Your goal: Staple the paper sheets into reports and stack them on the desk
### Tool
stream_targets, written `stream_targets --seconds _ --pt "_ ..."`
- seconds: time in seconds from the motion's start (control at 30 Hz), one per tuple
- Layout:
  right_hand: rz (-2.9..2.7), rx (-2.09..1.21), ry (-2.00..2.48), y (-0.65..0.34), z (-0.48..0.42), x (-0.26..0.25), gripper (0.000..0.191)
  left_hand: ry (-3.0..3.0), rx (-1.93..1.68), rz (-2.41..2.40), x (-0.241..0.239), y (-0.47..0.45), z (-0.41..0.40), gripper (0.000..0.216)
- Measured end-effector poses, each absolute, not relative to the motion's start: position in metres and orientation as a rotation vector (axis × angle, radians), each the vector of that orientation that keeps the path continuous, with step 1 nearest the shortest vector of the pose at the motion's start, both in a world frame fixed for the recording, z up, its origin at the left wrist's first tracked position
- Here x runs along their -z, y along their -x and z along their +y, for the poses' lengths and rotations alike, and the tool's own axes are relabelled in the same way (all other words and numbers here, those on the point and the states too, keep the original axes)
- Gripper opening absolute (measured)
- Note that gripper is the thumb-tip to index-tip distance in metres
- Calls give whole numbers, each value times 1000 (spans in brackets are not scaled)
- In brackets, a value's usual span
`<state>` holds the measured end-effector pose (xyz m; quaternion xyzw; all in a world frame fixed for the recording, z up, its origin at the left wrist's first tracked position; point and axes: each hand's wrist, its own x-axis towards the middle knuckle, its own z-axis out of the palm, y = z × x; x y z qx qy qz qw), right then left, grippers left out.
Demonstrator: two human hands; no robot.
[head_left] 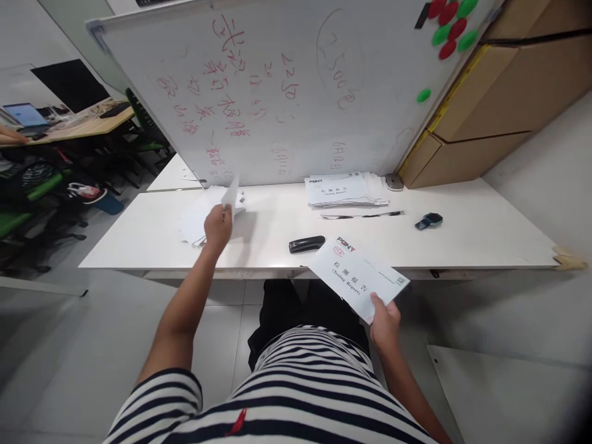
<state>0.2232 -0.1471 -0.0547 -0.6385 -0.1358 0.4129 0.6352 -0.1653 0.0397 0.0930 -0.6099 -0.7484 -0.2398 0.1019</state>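
My left hand (218, 227) is closed on a sheet of paper (231, 194), raised on edge above a loose paper stack (198, 213) at the table's left. In my right hand (385, 320) is a testing report (358, 274) with a printed cover, gripped by its lower right corner with the thumb on top. The report tilts over the table's front edge. Just beyond its upper left corner lies a black stapler (306, 244). Another pile of testing reports (337, 190) rests against the whiteboard. How many sheets each hand holds I cannot tell.
A whiteboard (296, 92) with red writing stands along the back of the white table (268, 222). A watch-like dark object (429, 221) and a dark-edged strip (363, 215) lie on the right. Cardboard boxes (518, 92) are stacked behind. A person's arm (12, 134) shows far left.
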Motion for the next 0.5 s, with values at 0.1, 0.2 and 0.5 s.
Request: stream_targets --seconds 0.1,0.2,0.5 --pt "-344 -1109 1391 -217 -146 50 47 2189 921 -1824 -86 114 -9 31" --pt "-432 -1249 1345 -210 -145 47 45 2516 1032 -1318 -65 63 -58 21" --pt "-514 -1559 1203 -190 -139 29 66 2866 649 -956 -4 -15 -104 23"
